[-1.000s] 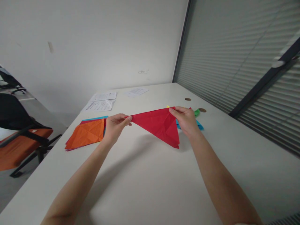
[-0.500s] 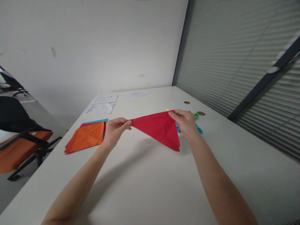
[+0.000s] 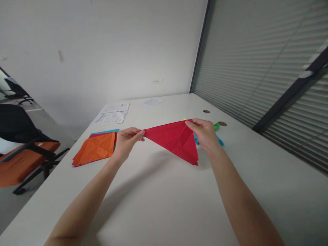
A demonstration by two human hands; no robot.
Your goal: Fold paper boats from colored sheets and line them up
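Observation:
A thin red cloth point(image 3: 175, 140), creased and folded into a triangle, is stretched above the table between my two hands. My left hand point(image 3: 125, 143) pinches its narrow left corner between thumb and fingers. At the upper right, my right hand point(image 3: 205, 135) pinches the top edge, and the free corner hangs down below it. Left of my left hand lies a pile of coloured cloths with a creased orange cloth point(image 3: 96, 147) on top; blue and dark red edges stick out. Behind my right hand, blue point(image 3: 220, 141) and green pieces point(image 3: 216, 126) are partly hidden.
The white table point(image 3: 164, 205) meets a wall at the back. Printed sheets point(image 3: 112, 112) lie at its far left, another sheet point(image 3: 152, 103) at the back. Blinds point(image 3: 243, 68) run along the right. An orange-seated chair point(image 3: 38, 150) stands to the left.
The view has shifted very slightly. Both hands keep their pinch on the red cloth, which stays stretched in nearly the same position.

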